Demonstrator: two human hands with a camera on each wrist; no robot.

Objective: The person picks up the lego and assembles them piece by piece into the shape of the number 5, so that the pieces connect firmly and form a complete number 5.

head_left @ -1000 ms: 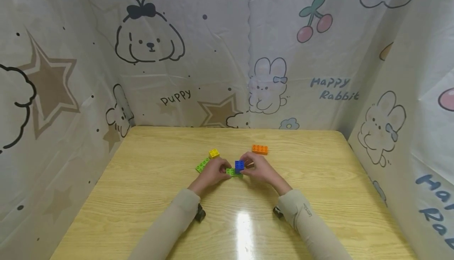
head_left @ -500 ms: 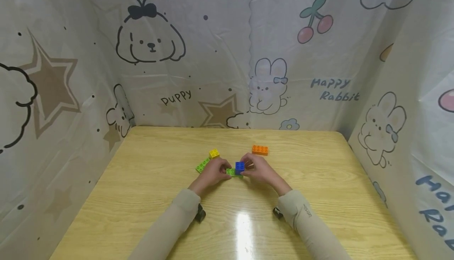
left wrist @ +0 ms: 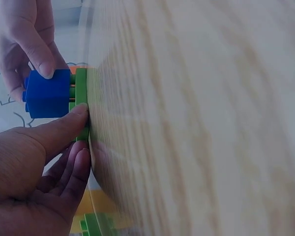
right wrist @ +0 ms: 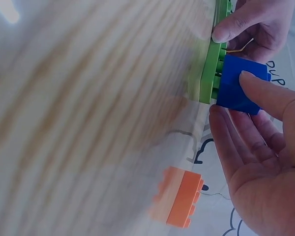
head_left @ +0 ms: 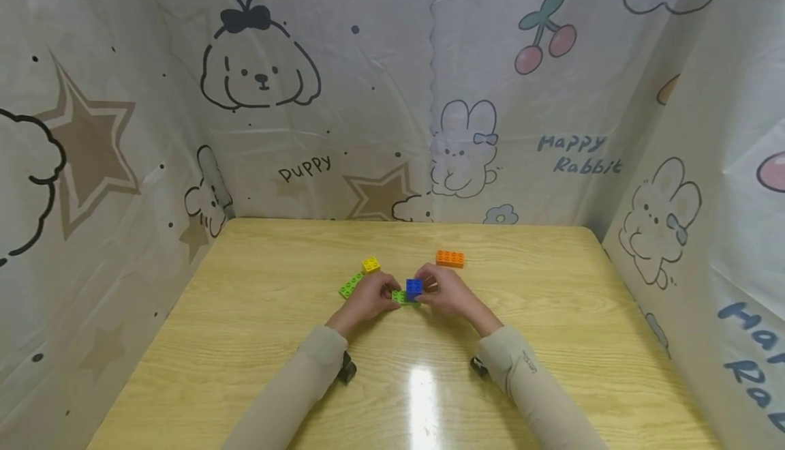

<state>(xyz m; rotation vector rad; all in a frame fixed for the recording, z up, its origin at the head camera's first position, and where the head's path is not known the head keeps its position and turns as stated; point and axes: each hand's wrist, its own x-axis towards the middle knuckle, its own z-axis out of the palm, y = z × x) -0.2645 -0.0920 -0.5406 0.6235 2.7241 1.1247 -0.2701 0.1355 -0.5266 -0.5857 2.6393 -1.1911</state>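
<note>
Barely anything has moved since the earlier frames — both hands stay at the same spot mid-table, and the right sleeve has drawn back only a touch.

Around them: an orange brick (head_left: 450, 258) lies by itself behind the right hand (head_left: 448, 294), apart from it. A yellow brick (head_left: 370, 265) sits on the far end of a second green plate (head_left: 350, 286), just behind and left of the left hand (head_left: 366, 297). Printed sheets w/ a puppy, rabbits, stars and cherries (head_left: 544, 31) wall the table (head_left: 552, 341) on three sides. The hands themselves hide most of the piece between them in the head view.

The blue brick (head_left: 413, 288) sits on a green plate (head_left: 400, 297) at the table's middle, between the two hands. In the right wrist view the right thumb and fingers pinch the blue brick from opposite sides; the palm is open below it. In the left wrist view the left thumb (left wrist: 54, 132) presses the plate's edge, w/ the other fingers curled under beside it — clamped on the plate, holding it flat on the wood.

The blue brick is a small, square, glossy plastic block. The plate is thin, flat and studded. The table is pale, varnished wood-grain w/ a rounded corner and a bright glare patch near the front.
</note>
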